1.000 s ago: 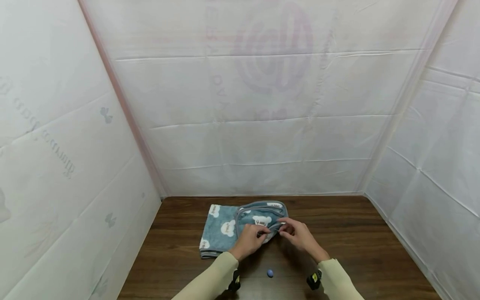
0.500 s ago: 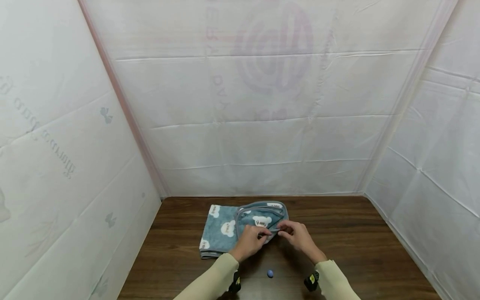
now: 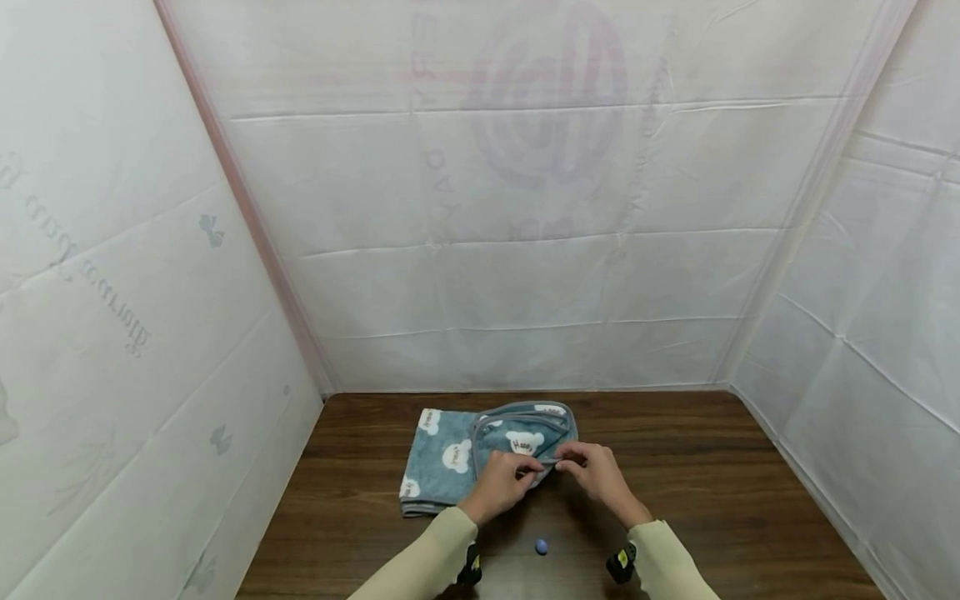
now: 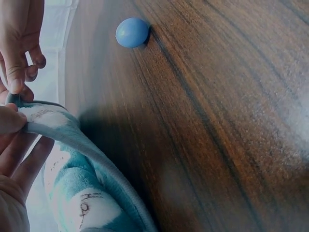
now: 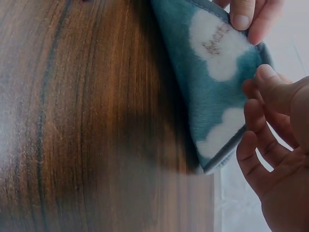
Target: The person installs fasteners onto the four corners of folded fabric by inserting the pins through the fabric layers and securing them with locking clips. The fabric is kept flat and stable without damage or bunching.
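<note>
A teal fleece blanket (image 3: 437, 437) with white bear-shaped patches and grey binding lies folded on the table, its right part turned over in a rounded flap. My left hand (image 3: 501, 483) pinches the flap's bound edge (image 4: 72, 137) between thumb and fingers. Close to its right, my right hand (image 3: 598, 477) pinches the same edge with thumb and index finger, its other fingers loosely curled in the right wrist view. Between the two hands the edge is lifted, and the patterned cloth (image 5: 222, 53) hangs below it. Part of the flap is hidden behind my left hand.
A small smooth blue egg-shaped piece (image 3: 541, 547) lies on the dark wooden table (image 3: 720, 500), nearer to me than the blanket. White sheeting (image 3: 525, 283) walls off the back and both sides. A black wrist device (image 3: 621, 563) sits at my right cuff.
The right thumb and index finger, parted a second ago, have come together on the binding, and that hand has shifted slightly left. The left hand and the blue piece stay nearly where they were.
</note>
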A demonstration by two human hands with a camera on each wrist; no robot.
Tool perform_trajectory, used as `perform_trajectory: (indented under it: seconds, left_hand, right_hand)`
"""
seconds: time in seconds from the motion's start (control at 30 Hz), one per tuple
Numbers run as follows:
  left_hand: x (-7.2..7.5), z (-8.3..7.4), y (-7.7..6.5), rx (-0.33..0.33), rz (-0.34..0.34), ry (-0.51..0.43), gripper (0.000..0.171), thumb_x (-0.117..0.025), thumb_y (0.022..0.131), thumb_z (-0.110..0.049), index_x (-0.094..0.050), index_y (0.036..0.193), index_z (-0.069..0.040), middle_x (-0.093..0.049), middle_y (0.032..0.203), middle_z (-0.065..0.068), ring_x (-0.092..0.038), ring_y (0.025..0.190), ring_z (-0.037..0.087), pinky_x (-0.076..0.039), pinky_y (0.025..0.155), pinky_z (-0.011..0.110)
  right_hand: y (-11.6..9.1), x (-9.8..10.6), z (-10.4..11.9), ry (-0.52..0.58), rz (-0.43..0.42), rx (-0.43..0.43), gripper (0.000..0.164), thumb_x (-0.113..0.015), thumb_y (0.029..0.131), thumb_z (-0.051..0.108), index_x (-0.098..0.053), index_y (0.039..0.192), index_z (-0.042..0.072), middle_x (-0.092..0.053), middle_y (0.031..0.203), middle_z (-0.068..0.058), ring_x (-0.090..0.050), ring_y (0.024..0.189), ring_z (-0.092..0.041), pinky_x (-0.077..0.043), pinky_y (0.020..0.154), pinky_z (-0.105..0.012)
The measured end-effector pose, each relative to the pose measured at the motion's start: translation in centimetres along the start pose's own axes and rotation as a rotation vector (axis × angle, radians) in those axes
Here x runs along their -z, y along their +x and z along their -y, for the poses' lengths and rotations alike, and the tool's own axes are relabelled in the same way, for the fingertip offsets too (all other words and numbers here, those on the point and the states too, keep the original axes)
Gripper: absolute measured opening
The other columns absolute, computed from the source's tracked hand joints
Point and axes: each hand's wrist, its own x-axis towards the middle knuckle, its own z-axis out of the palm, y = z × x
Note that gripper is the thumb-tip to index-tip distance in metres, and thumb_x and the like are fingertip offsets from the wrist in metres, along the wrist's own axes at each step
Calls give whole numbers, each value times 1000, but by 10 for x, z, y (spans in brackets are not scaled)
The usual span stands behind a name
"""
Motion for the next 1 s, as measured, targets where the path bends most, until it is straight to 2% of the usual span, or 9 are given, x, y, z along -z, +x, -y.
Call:
perform_trajectory:
  seconds: [0.1,0.23,0.33,0.43,0.53,0.63,0.77,0.87,1.0]
  left_hand:
    - [0,0,-1,-14,7,6,14,-62,86,-7,-71,96,-12,-68,90,-5,-56,78,-5,-49,66,15]
    - [1,-1,-3,-77,-7,34,13,-66,84,-8,-70,95,-13,-66,90,-5,-57,74,-1,-47,63,13]
    - [4,-5,-6,-109,-9,77,10,-69,82,-12,-69,92,-13,-61,91,-3,-51,68,2,-43,60,12]
    - [6,-10,-10,-101,25,115,11,-71,81,-18,-69,92,-16,-54,90,-2,-44,64,2,-38,56,12]
    - [6,-14,-13,-106,107,107,14,-72,80,-21,-69,93,-18,-56,84,-4,-46,64,0,-37,56,10]
    - [2,-17,-16,-141,227,84,18,-73,79,-24,-69,95,-17,-60,81,-6,-51,68,1,-39,60,8]
    - [-2,-18,-22,-171,377,92,24,-75,77,-30,-70,97,-18,-60,82,-5,-50,69,0,-38,60,8]
    - [-5,-17,-27,-166,448,111,25,-75,76,-32,-70,97,-21,-59,82,-8,-48,68,-3,-37,59,7]
    - [-8,-15,-31,-160,505,119,24,-77,74,-35,-69,93,-24,-58,82,-13,-48,71,-6,-37,61,7]
  right_hand:
    - [0,-1,0,-5,-6,3,9,-70,81,14,-69,89,16,-64,83,16,-57,72,-2,-52,62,-30]
    - [1,-2,0,-10,-10,12,7,-70,81,13,-69,88,15,-64,82,15,-57,72,-1,-52,61,-29]
    - [2,-2,0,-15,-18,35,7,-70,81,12,-68,87,15,-64,81,13,-56,70,-2,-52,59,-29]
    - [2,-2,0,-24,-23,45,8,-70,80,12,-68,87,16,-63,81,12,-56,69,-2,-52,58,-28]
    - [2,-3,0,-30,-25,37,9,-70,80,12,-67,86,18,-63,80,12,-55,68,-2,-52,58,-28]
    - [2,-2,1,-29,-24,29,11,-71,80,12,-65,84,20,-62,79,13,-55,68,-2,-52,58,-28]
    - [1,-3,0,-14,-19,25,11,-70,80,12,-64,85,20,-62,79,13,-55,68,-2,-51,58,-28]
    - [1,-4,0,-8,-18,22,11,-70,81,12,-64,86,20,-61,79,13,-54,68,-1,-51,58,-27]
    - [1,-4,0,-14,-25,25,11,-70,81,12,-63,85,21,-60,78,13,-53,67,-1,-50,57,-27]
